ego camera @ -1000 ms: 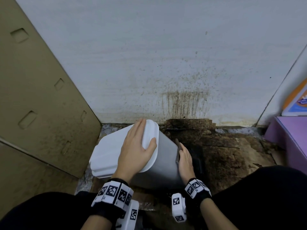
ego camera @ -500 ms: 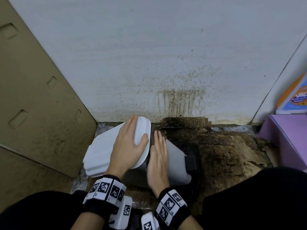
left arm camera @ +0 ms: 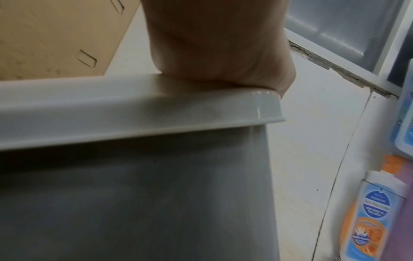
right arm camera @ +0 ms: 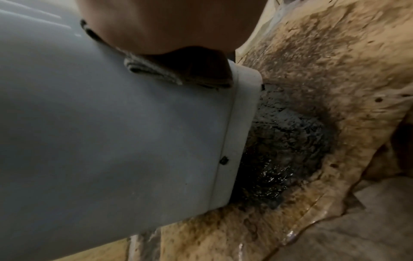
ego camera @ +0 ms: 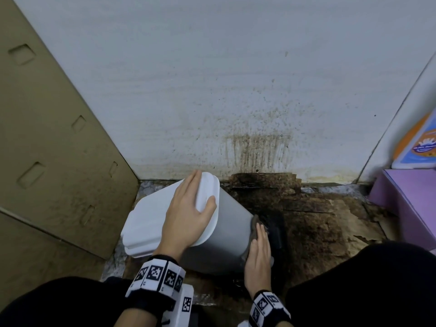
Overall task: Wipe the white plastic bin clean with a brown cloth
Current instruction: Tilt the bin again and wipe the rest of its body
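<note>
The white plastic bin (ego camera: 231, 232) is tipped over on the floor, its lid (ego camera: 151, 220) facing up and left and its base toward the right. My left hand (ego camera: 188, 213) lies flat on the lid, fingers straight, thumb at the lid's edge; its palm heel (left arm camera: 212, 44) sits on the lid rim (left arm camera: 134, 109). My right hand (ego camera: 259, 251) presses a brown cloth (ego camera: 254, 223) flat against the bin's side near the base. The folded cloth (right arm camera: 156, 72) sticks out from under the palm (right arm camera: 167, 23) on the bin wall (right arm camera: 111, 123).
A cardboard panel (ego camera: 47, 138) leans at the left. The back wall (ego camera: 254, 149) is streaked brown. A dark wet patch on stained cardboard (ego camera: 318, 220) covers the floor right of the bin. A purple box (ego camera: 412, 204) and a bottle (ego camera: 420, 145) stand at the right.
My right hand with the cloth slid from the bin's upper side near the lid down to the base end at the right. The left hand stayed on the lid.
</note>
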A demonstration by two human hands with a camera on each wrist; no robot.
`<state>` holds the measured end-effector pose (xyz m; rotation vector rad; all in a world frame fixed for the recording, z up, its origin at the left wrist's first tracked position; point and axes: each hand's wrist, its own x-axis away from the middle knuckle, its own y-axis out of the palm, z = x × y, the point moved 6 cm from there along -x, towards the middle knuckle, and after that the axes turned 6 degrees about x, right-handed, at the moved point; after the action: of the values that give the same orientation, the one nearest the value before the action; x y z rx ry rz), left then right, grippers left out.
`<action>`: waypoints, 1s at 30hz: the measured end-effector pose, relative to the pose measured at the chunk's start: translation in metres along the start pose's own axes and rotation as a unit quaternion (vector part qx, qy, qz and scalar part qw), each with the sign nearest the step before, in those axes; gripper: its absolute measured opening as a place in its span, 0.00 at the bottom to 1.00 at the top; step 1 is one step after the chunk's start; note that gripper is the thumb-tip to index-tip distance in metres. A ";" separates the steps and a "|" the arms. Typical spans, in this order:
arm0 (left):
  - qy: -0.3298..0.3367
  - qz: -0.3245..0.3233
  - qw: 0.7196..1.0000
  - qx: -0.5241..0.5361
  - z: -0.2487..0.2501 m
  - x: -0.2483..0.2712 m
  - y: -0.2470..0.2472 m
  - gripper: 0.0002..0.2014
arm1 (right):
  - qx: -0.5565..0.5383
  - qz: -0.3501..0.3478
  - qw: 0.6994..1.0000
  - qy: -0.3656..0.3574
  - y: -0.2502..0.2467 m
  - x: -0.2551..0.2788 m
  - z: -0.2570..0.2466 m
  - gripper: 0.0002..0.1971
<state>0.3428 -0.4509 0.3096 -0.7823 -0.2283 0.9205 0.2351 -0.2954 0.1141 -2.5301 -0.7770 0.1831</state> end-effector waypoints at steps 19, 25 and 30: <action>-0.018 0.013 1.000 0.001 -0.016 -0.004 -0.011 0.32 | -0.012 -0.079 0.987 -0.136 0.011 0.008 -0.134 0.26; -0.014 0.022 1.000 0.013 -0.019 -0.004 -0.016 0.32 | 0.122 -0.043 0.972 -0.194 0.009 0.004 -0.133 0.30; -0.011 0.031 0.999 0.031 -0.024 -0.001 -0.022 0.31 | 0.028 -0.077 0.975 -0.208 0.016 0.003 -0.124 0.30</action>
<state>0.3673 -0.4719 0.3084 -0.7255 -0.1948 0.9909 0.2783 -0.3560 0.2147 -2.3919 -1.1042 0.6882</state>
